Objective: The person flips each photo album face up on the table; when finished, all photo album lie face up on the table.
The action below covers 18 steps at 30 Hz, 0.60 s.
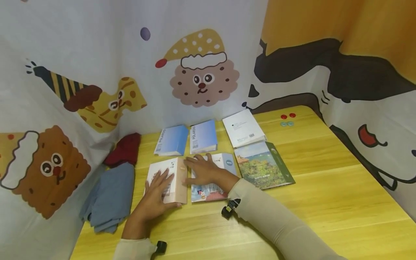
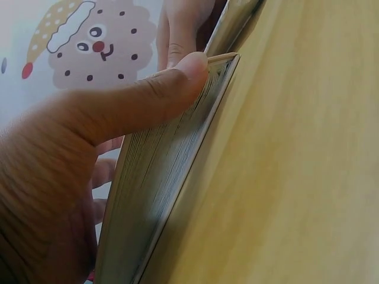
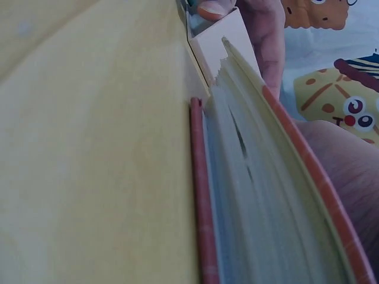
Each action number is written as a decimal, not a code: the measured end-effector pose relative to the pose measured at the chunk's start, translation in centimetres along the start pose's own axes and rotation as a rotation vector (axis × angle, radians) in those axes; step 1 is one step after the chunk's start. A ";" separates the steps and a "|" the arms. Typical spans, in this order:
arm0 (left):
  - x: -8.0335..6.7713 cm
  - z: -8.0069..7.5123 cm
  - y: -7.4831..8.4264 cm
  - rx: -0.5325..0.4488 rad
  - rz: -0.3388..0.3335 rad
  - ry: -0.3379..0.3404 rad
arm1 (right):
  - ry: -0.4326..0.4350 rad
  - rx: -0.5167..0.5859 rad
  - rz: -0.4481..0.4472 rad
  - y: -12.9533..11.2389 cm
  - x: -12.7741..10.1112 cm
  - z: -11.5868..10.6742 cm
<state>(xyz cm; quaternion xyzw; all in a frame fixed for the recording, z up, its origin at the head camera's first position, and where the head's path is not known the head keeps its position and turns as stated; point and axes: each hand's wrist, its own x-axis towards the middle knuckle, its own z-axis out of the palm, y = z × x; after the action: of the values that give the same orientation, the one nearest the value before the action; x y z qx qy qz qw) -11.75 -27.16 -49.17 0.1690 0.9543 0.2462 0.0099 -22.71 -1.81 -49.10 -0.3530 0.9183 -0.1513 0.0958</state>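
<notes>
In the head view my left hand [image 1: 158, 193] rests spread on a thick white photo album [image 1: 152, 169] with a beige spine. Its thumb [image 2: 172, 83] lies at the corner of the spine, beside the page edges, in the left wrist view. Just right of it my right hand [image 1: 206, 171] reaches over a second album [image 1: 208, 196] with a colourful picture on its cover. The right fingertips come to the beige spine of the first album, and the hand hides part of the second cover. In the right wrist view this second album's pages [image 3: 249, 171] stand slightly fanned between red-edged covers.
Two blue albums [image 1: 172, 141] lie behind, with a white one [image 1: 243, 128] to their right. A landscape-covered photo album [image 1: 261, 166] is right of my right hand. Grey-blue cloth [image 1: 112, 195] and dark red cloth [image 1: 126, 150] lie left; small red discs [image 1: 288, 116] sit back right.
</notes>
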 end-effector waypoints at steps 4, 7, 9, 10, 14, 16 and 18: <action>0.0 0.2 -0.1 0.012 -0.001 0.004 | -0.008 -0.021 0.005 0.0 0.1 0.1; -0.1 0.3 -0.2 0.020 0.003 0.010 | -0.008 -0.019 0.006 0.0 0.2 0.2; -0.2 0.4 -0.3 0.025 0.013 0.017 | 0.000 -0.005 0.007 -0.1 0.2 0.2; -0.2 0.4 -0.3 0.027 0.019 0.020 | 0.004 0.005 0.008 -0.1 0.2 0.1; -0.2 0.4 -0.3 0.032 0.044 0.026 | 0.019 0.047 0.012 -0.1 0.1 -0.1; -0.3 0.4 -0.3 0.011 0.053 0.025 | 0.028 0.061 0.010 0.0 0.1 -0.1; -0.3 0.4 -0.5 -0.029 0.065 0.030 | 0.044 0.103 0.004 0.2 0.0 -0.2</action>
<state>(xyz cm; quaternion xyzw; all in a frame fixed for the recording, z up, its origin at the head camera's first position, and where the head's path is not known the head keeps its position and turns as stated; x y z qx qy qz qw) -11.57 -27.47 -49.73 0.1962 0.9447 0.2626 -0.0102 -22.90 -1.65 -49.01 -0.3426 0.9119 -0.2057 0.0941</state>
